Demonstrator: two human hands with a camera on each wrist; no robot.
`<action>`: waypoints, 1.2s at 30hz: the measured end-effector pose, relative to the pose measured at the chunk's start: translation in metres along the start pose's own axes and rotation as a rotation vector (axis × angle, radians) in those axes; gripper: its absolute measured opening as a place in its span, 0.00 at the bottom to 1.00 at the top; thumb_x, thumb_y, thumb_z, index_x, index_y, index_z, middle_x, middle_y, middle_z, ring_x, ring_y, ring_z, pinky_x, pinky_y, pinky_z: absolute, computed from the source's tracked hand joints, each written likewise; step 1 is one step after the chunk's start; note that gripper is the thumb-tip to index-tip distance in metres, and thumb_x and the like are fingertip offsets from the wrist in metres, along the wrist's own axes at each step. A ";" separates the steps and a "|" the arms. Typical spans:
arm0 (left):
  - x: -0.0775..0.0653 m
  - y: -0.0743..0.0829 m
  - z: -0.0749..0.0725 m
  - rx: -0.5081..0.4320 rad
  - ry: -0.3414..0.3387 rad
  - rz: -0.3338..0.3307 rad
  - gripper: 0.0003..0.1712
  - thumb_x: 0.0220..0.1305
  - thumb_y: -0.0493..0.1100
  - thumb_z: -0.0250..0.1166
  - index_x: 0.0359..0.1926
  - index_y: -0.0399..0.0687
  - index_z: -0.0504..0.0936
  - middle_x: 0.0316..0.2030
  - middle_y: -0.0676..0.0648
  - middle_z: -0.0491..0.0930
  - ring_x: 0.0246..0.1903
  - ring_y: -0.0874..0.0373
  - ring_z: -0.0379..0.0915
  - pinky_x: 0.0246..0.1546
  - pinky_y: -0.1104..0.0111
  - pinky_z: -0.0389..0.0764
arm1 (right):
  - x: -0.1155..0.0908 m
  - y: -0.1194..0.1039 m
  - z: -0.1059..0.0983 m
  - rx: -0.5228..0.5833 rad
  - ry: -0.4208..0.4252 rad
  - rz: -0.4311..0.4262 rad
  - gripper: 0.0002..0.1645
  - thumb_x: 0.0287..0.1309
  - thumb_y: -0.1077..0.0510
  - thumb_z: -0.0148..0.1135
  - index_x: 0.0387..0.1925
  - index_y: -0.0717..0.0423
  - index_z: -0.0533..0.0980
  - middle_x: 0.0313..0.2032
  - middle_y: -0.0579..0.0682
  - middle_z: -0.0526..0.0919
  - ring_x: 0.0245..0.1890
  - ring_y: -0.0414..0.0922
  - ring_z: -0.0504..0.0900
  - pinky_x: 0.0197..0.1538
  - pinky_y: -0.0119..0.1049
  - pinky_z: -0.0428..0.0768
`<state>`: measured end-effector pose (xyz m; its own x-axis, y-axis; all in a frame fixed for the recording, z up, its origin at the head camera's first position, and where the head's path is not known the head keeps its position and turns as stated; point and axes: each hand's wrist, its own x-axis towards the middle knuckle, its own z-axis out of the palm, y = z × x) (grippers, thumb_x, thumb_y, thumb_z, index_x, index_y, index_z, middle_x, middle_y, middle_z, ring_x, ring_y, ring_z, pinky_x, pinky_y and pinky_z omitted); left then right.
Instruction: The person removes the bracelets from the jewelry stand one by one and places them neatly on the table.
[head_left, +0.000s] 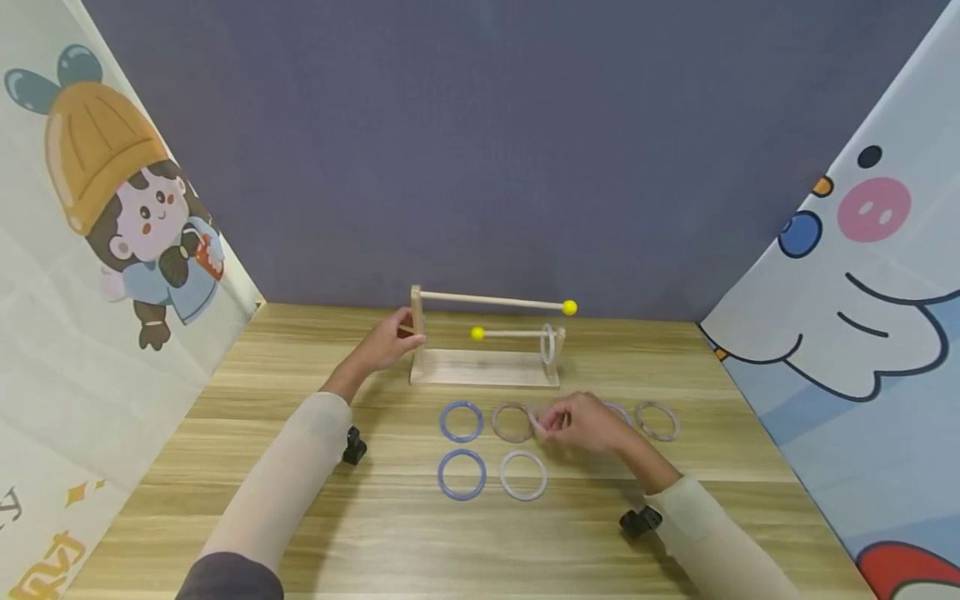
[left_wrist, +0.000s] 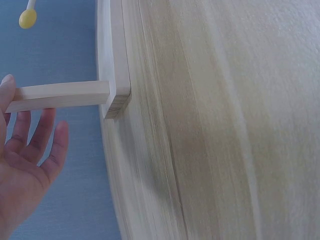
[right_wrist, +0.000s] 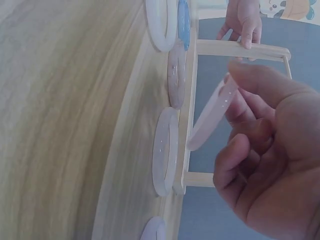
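At the back of the table, a wooden bangle stand has two rods tipped with yellow balls. One pale ring hangs on its lower rod, close to the right post. My left hand grips the stand's left post between thumb and fingers. My right hand pinches a pale pinkish bangle by its edge, tilted and raised in front of the stand. Bangles lie around that hand: a brownish one to its left and a white one nearer the front.
Two blue bangles, one farther back and one in front, lie at the left of the group. A brownish bangle lies at the far right, beside a lilac one partly covered by my right hand. A dark wall stands behind the table.
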<state>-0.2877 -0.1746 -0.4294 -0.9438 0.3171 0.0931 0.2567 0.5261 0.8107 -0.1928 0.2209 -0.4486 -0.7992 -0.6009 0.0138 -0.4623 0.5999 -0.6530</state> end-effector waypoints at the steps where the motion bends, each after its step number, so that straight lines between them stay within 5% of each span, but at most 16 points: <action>1: 0.000 0.000 0.000 -0.001 -0.001 0.002 0.22 0.74 0.43 0.61 0.63 0.39 0.69 0.56 0.35 0.77 0.58 0.38 0.78 0.58 0.48 0.82 | -0.001 0.001 0.000 -0.016 -0.008 -0.013 0.03 0.53 0.61 0.74 0.31 0.52 0.87 0.27 0.39 0.85 0.28 0.31 0.79 0.33 0.27 0.81; 17: 0.001 0.000 0.002 -0.004 -0.001 0.009 0.23 0.74 0.43 0.62 0.63 0.38 0.69 0.56 0.35 0.77 0.58 0.37 0.78 0.58 0.48 0.82 | -0.027 0.001 -0.002 -0.057 -0.197 0.029 0.08 0.43 0.63 0.76 0.25 0.46 0.84 0.22 0.35 0.81 0.24 0.30 0.76 0.29 0.27 0.78; 26: 0.001 -0.004 0.002 -0.019 -0.003 0.011 0.22 0.74 0.41 0.61 0.63 0.37 0.69 0.56 0.33 0.76 0.57 0.37 0.78 0.57 0.47 0.82 | -0.039 0.002 -0.004 -0.041 -0.258 0.110 0.09 0.42 0.61 0.78 0.23 0.45 0.84 0.20 0.36 0.80 0.23 0.33 0.76 0.28 0.27 0.76; 36: 0.000 -0.002 -0.001 -0.010 -0.013 0.003 0.23 0.75 0.43 0.61 0.65 0.39 0.68 0.58 0.34 0.75 0.58 0.37 0.77 0.58 0.47 0.81 | -0.042 0.009 0.000 0.002 -0.271 0.073 0.10 0.40 0.64 0.79 0.23 0.48 0.84 0.20 0.36 0.80 0.22 0.30 0.75 0.27 0.25 0.76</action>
<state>-0.2886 -0.1758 -0.4302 -0.9403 0.3287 0.0886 0.2578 0.5174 0.8160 -0.1635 0.2513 -0.4551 -0.6981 -0.6759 -0.2361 -0.4066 0.6457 -0.6463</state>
